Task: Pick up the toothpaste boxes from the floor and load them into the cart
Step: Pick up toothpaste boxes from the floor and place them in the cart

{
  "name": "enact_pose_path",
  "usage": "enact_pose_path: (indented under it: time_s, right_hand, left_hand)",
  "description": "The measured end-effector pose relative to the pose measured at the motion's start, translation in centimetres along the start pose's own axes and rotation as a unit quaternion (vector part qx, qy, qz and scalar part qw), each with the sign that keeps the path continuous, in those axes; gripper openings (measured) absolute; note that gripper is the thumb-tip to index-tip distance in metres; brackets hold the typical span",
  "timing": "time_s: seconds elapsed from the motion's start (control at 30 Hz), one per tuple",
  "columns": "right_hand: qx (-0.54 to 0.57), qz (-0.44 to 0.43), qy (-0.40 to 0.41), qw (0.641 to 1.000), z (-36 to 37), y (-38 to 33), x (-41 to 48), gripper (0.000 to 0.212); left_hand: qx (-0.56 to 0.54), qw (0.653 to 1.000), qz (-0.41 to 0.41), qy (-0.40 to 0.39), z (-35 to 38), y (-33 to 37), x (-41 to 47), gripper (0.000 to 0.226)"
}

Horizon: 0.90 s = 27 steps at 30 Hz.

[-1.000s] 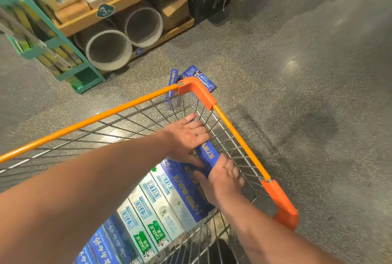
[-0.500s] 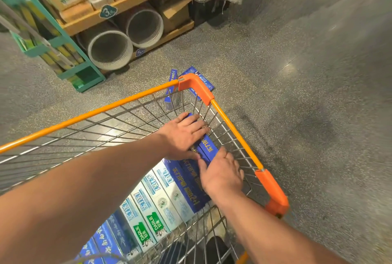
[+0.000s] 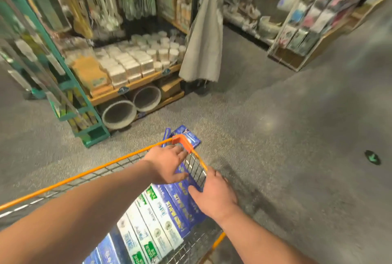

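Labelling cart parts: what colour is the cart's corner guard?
Orange; the corner guard shows best in the head view.

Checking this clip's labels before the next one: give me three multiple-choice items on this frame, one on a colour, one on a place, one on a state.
1. What colour is the rim of the cart? A orange; B green; C white.
2. Where do the unloaded blue toothpaste boxes lie? A on a table; B on the floor past the cart's far corner; C on a chair.
3. How is the left hand? A clenched in a fist; B gripping a box; C fingers straight, holding nothing.
Answers: A, the rim tube is orange; B, they show on the floor behind that corner; C, its fingers are spread and grip nothing.
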State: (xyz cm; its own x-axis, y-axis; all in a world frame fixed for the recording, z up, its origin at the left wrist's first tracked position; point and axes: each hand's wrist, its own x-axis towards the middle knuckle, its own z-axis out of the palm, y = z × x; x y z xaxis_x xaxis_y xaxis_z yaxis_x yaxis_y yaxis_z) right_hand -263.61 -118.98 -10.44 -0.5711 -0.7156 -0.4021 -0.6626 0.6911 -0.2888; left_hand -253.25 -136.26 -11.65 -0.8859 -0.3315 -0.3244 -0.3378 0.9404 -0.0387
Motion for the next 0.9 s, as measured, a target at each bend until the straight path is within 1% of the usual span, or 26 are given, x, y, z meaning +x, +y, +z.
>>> enact_pose_path:
  time_s: [0.07, 0.13, 0.23, 0.33, 0.43, 0.53, 0.6, 0.67, 0.8, 0.9]
  right_hand:
    - [0.0, -0.013, 0.02, 1.0, -3.9, 0.0, -1.4, 0.077]
    - [-0.005, -0.036, 0.045, 0.998, -7.6, 0.4, -2.2, 0.073]
    - [-0.015, -0.078, 0.081, 0.994, -13.6, 1.8, -3.4, 0.074]
    - [-0.014, -0.13, 0.087, 0.988, -19.0, 4.0, -4.0, 0.079]
    - [-0.014, -0.177, 0.103, 0.979, -24.0, 6.8, -4.4, 0.077]
    - [-0.018, -0.214, 0.124, 0.969, -28.2, 10.5, -4.8, 0.074]
    - [-0.015, -0.224, 0.128, 0.966, -30.3, 13.2, -4.6, 0.074]
    - [-0.016, -0.229, 0.118, 0.966, -31.6, 15.8, -4.0, 0.076]
    - [-0.028, -0.237, 0.091, 0.967, -33.3, 20.1, -1.8, 0.08]
    - [-0.037, -0.236, 0.076, 0.968, -34.6, 21.5, 0.6, 0.081]
  left_hand:
    - [0.002, 1.0, -0.007, 0.015, -4.1, 0.4, -1.1, 0.083]
    - [0.004, 0.999, -0.016, 0.033, -7.8, 0.9, -1.9, 0.085]
    - [0.022, 0.997, -0.024, 0.073, -13.4, 2.1, -2.8, 0.101]
    - [0.033, 0.993, -0.041, 0.101, -18.5, 4.4, -3.3, 0.108]
    - [0.05, 0.989, -0.071, 0.117, -22.3, 7.9, -2.9, 0.1]
    - [0.042, 0.985, -0.096, 0.14, -24.8, 11.8, -1.5, 0.105]
    - [0.031, 0.982, -0.111, 0.151, -25.8, 14.4, 0.0, 0.096]
    - [0.02, 0.981, -0.122, 0.152, -26.3, 16.8, 1.7, 0.085]
    - [0.011, 0.978, -0.147, 0.148, -27.0, 20.3, 4.7, 0.083]
    - [-0.001, 0.978, -0.166, 0.127, -27.3, 20.8, 6.8, 0.08]
